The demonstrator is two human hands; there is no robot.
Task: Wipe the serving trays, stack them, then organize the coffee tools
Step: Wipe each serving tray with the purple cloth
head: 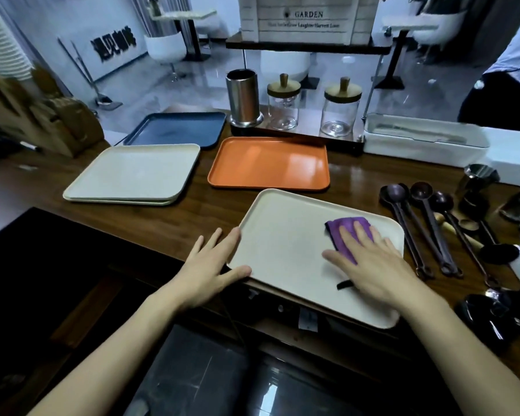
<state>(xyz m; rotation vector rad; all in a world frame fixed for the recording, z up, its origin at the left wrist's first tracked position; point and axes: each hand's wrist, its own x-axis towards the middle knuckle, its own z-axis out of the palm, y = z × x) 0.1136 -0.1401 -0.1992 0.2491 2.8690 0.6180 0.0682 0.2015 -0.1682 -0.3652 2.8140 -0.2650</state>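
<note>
From the head camera, a cream serving tray (285, 259) lies at the near edge of the wooden counter (219, 205), turned slightly askew. The right hand (373, 262) rests flat on a purple cloth (347, 232) at the tray's far right part. Its fingers (361, 231) are straight and spread, pressing the cloth down rather than gripping it. The cloth lies under the fingers and palm, and its edge shows beyond the fingertips and beside the thumb.

The left hand (210, 262) is open too, with its fingers straight and fanned along the tray's left edge and the thumb touching the near-left corner rim.

Farther back sit an orange tray (267, 163), a stack of cream trays (132, 172) to its left, and a dark blue tray (174, 129) behind that stack. To the right of the near tray, long-handled dark coffee spoons (427, 223) lie side by side on the counter, apart from both hands. A steel canister (243, 97) and two lidded glass jars (284, 103) stand behind the orange tray.
</note>
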